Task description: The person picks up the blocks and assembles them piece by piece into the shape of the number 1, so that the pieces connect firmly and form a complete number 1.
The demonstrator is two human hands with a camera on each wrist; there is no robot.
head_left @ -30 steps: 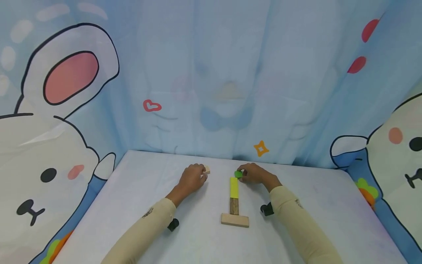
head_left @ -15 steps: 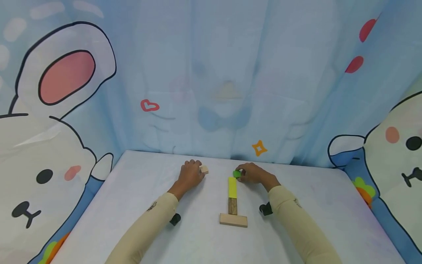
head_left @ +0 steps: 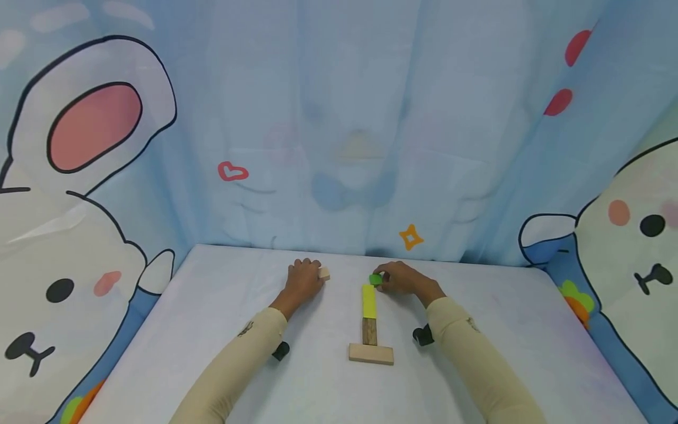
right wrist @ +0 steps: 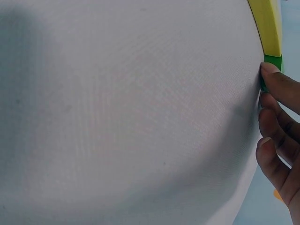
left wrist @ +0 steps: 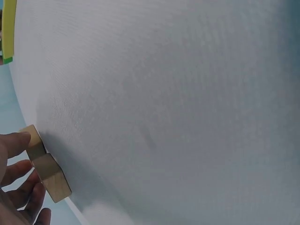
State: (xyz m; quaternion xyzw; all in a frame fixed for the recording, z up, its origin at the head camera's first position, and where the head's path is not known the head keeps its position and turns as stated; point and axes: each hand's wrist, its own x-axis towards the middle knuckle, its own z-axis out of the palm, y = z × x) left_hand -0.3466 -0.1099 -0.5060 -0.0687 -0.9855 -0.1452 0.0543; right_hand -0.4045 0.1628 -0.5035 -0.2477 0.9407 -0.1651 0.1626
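Observation:
With thumb and curled fingers my left hand (head_left: 304,280) grips plain wooden blocks near the table's far edge. In the left wrist view, the thumb presses one wooden block (left wrist: 35,149), and a second wooden block (left wrist: 52,177) adjoins it by the fingers. My right hand (head_left: 398,278) pinches a small green block (head_left: 375,279) at the far end of a yellow block (head_left: 369,301). The right wrist view shows the green block right against the yellow one's end. Behind the yellow block lies a dark brown wooden block (head_left: 369,331), then a wide light wooden block (head_left: 371,354) set crosswise.
All of it lies on a white cloth-covered table (head_left: 328,388). A blue curtain (head_left: 360,118) with cartoon animals hangs behind the far edge. Black wrist cameras (head_left: 423,335) sit below both forearms.
The head view has turned slightly to the right. My left hand has turned a little and its wooden block has shifted slightly. The right hand stays pinching the green block.

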